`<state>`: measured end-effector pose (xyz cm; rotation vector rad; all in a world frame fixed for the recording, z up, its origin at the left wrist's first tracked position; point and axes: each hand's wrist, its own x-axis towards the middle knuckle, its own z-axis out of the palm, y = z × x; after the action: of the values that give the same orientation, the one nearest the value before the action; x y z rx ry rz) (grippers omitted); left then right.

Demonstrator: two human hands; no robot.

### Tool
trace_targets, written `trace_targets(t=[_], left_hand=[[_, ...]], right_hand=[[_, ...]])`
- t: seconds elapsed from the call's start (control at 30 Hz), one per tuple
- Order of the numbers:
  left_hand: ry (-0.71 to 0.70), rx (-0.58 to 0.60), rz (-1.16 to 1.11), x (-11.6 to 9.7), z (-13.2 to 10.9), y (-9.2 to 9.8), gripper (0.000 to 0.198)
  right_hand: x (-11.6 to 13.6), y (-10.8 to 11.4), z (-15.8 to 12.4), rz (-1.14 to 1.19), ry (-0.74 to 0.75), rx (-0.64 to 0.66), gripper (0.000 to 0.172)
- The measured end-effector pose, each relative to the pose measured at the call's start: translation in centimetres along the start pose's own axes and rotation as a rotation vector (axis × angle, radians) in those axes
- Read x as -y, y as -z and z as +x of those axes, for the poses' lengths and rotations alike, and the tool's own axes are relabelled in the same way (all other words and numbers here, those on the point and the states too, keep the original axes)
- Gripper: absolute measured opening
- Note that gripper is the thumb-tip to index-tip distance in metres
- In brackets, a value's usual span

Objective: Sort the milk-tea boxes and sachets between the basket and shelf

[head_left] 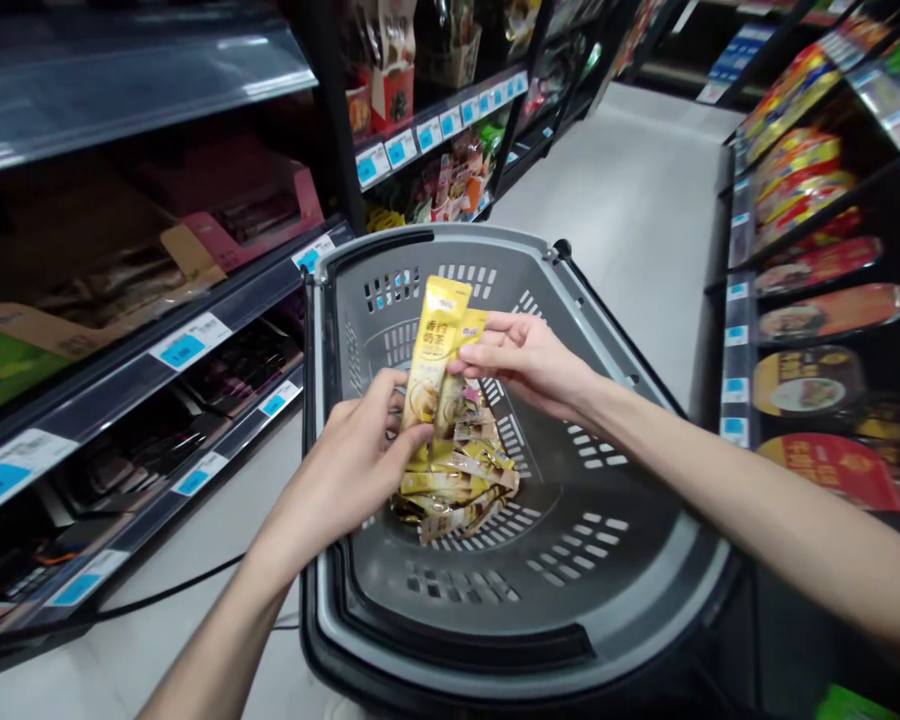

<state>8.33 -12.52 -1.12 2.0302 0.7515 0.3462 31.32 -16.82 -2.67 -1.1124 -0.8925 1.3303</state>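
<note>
Two slim yellow milk tea sachets (430,365) are held up over a grey shopping basket (615,620). My left hand (367,450) is closed on the lower part of the sachets, its thumb across the front. My right hand (529,360) pinches the upper right edge of the rear sachet between thumb and fingers. Below them, a pile of yellow and brown sachets (457,490) lies on the basket floor, partly hidden by my left hand and the held sachets.
Shelves with price tags (187,340) and boxed packets run along the left. On the right, another shelf bears bright snack bags (802,180) and round-lidded tubs (810,380). A pale floor aisle (615,180) stretches ahead between them.
</note>
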Motion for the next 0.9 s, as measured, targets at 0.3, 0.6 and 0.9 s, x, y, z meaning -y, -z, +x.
trace_targets(t=[0.3, 0.6, 0.9], left_hand=[[-0.091, -0.096, 0.168, 0.0, -0.9, -0.6, 0.08], [-0.206, -0.078, 0.369, 0.3, -1.0, -0.7, 0.069], [-0.191, -0.077, 0.475, 0.5, -1.4, -1.7, 0.042]], right_hand=[[-0.3, 1.4, 0.8, -0.229, 0.201, -0.209, 0.039], [-0.4, 1.3, 1.0, -0.238, 0.125, -0.212, 0.04], [-0.3, 1.0, 1.0, -0.198, 0.149, -0.244, 0.045]])
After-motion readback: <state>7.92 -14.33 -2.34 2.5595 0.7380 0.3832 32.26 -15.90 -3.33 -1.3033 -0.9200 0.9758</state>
